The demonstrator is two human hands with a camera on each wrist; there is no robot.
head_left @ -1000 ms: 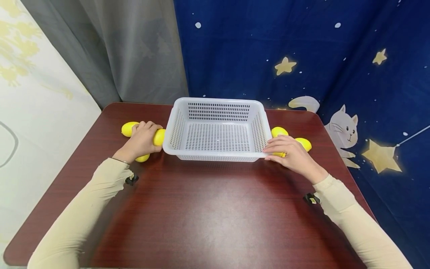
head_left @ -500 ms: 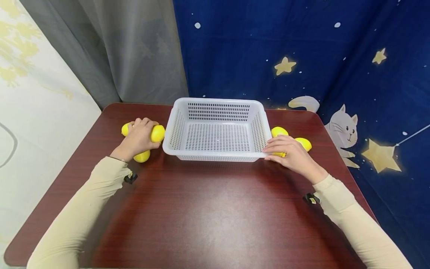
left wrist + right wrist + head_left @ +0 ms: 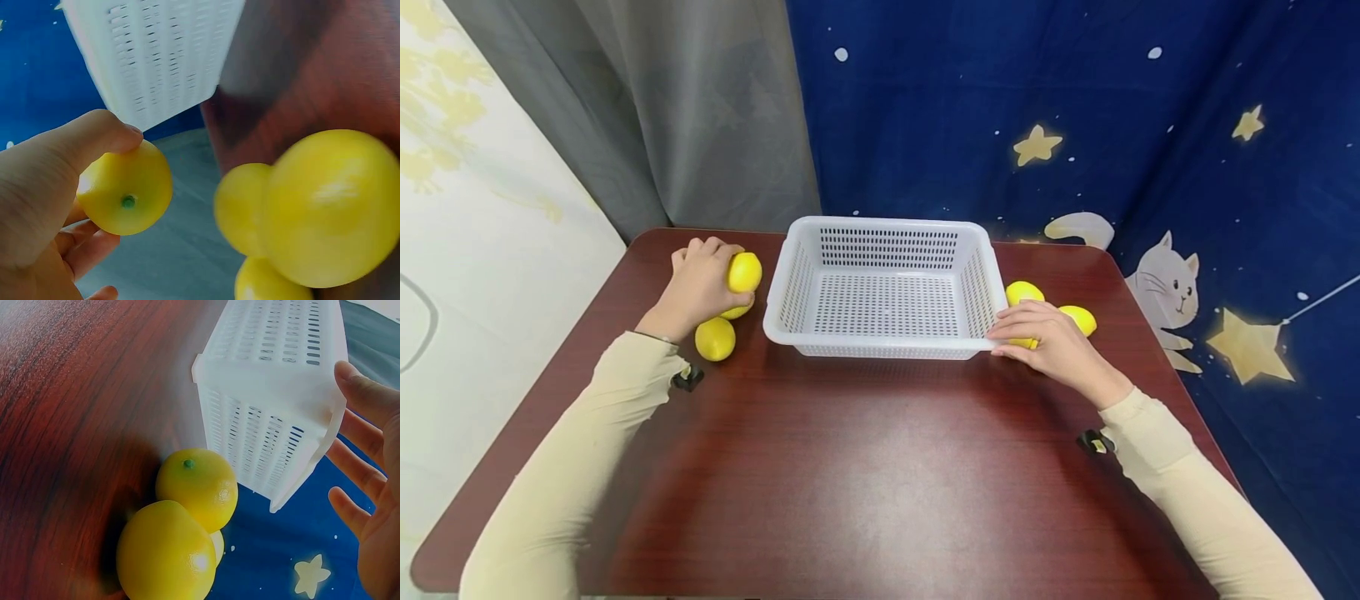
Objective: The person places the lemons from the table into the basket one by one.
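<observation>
1. While the left hand (image 3: 700, 279) grips a yellow fruit (image 3: 744, 272), it lies at nine o'clock from the white basket (image 3: 887, 342) in the head view; thumb and fingers curve round the fruit, parted by its width; contact between this fruit and the table (image 3: 887, 467) cannot be told.
2. Below the gripped fruit, a second fruit (image 3: 733, 313) shows at six o'clock, partly covered by the thumb; a third fruit (image 3: 715, 339) lies at seven o'clock; the left wrist view shows a green stem nub on the gripped fruit.
3. White basket: upright at the table's twelve o'clock side, opening upward; perforated walls and floor.
4. Right hand (image 3: 1045, 340): at four o'clock from the basket's centre; thumb and fingers lightly pinch the rim at the near corner, with the little finger spread away.
5. Beside the right hand, a fruit (image 3: 1024, 292) lies at eleven o'clock and another fruit (image 3: 1079, 320) at two o'clock; a further fruit (image 3: 1025, 343) is partly hidden by the fingers.
6. Backdrop: grey curtain (image 3: 737, 125) at eleven o'clock; blue curtain (image 3: 1075, 67) with printed stars at one o'clock.
</observation>
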